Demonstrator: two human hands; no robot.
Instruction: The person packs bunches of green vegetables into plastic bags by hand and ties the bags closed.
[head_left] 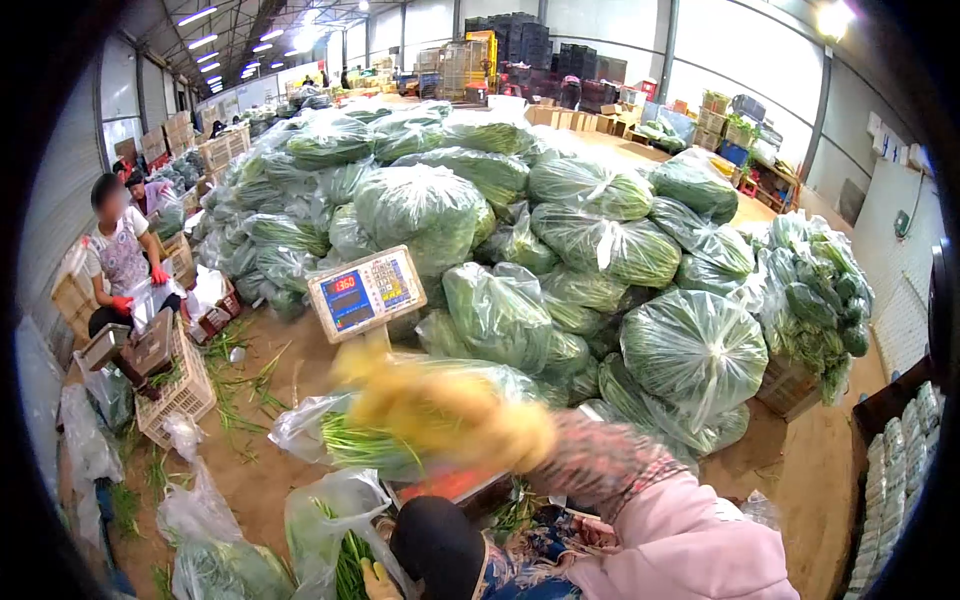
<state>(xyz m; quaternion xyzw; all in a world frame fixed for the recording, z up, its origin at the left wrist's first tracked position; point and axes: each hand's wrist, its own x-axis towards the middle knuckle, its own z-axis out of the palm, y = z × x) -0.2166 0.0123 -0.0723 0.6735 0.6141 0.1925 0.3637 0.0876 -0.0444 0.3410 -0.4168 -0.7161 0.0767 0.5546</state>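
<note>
My right hand [440, 405], in a yellow glove and smeared by motion, is over a clear bag of long green stems [370, 440] in front of the scale display [367, 294], which shows red digits. Whether its fingers hold anything cannot be made out. Low in the view, my left hand [380, 582], also gloved in yellow, is at an open clear bag [330, 525] with green stalks inside. Its fingers are mostly hidden. An orange-red surface [450, 485] shows beneath my right forearm.
A large heap of bagged greens [420, 215] rises ahead. At the left, a person [125, 250] with red gloves sits by a small scale [150, 345] and a crate [180, 390]. Packed bundles [895, 490] line the right edge. Loose stems [240, 400] litter the floor.
</note>
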